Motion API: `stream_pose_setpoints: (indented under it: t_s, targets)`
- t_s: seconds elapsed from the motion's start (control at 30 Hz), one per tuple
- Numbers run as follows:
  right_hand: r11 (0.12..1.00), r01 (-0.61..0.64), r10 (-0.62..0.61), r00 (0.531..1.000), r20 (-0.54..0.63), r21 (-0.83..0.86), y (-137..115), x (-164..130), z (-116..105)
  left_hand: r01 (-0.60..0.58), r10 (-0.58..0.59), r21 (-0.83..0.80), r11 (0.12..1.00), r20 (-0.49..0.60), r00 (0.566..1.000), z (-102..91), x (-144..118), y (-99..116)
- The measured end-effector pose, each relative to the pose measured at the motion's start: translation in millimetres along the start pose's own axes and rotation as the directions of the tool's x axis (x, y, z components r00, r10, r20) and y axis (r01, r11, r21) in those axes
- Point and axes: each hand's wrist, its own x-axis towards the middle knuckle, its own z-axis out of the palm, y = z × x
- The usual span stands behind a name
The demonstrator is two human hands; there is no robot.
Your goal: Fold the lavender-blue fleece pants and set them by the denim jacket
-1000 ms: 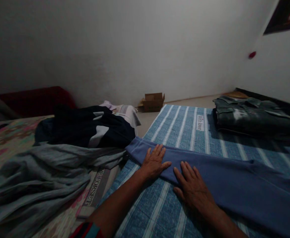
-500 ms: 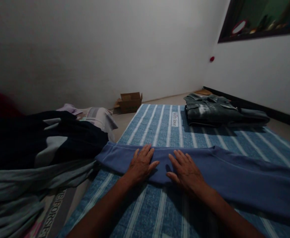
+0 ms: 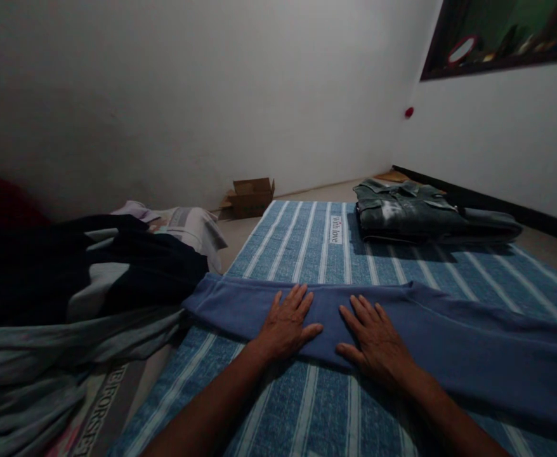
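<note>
A long blue garment [image 3: 450, 346] lies flat across a blue-and-white striped mat [image 3: 316, 244], running from left to right. My left hand [image 3: 285, 324] rests palm down on its narrow left part, fingers spread. Just to its right, my right hand [image 3: 378, 339] presses flat on the same cloth, also with fingers apart. Neither hand grips anything.
A heap of dark and grey clothes [image 3: 78, 285] lies to the left, beside the mat. A folded dark green garment [image 3: 425, 216] sits at the mat's far right corner. A small cardboard box [image 3: 251, 195] stands by the back wall. A dark shelf [image 3: 502, 35] hangs at upper right.
The view swung right a second ago, then steadied. Both hands have slid a little to the right along the blue garment, staying flat on it.
</note>
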Motion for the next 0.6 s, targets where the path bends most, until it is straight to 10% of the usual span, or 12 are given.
stream_pose_setpoints:
  t_s: [0.23, 0.43, 0.6]
  targets:
    - [1.000, 0.010, -0.012, 0.996, -0.085, -0.029, 7, -6, 21, 0.113, -0.125, -0.063, 0.992, -0.246, 0.961, -15.9, -20, -32]
    - [0.998, 0.026, -0.034, 0.990, -0.137, -0.061, 13, -6, 33, 0.611, -0.647, -0.245, 0.752, -0.449, 0.616, -49.9, -68, -124]
    - [0.998, 0.043, -0.048, 0.993, -0.106, -0.045, 22, -5, 40, 0.725, -0.782, -0.319, 0.610, -0.386, 0.489, -57.3, -93, -154]
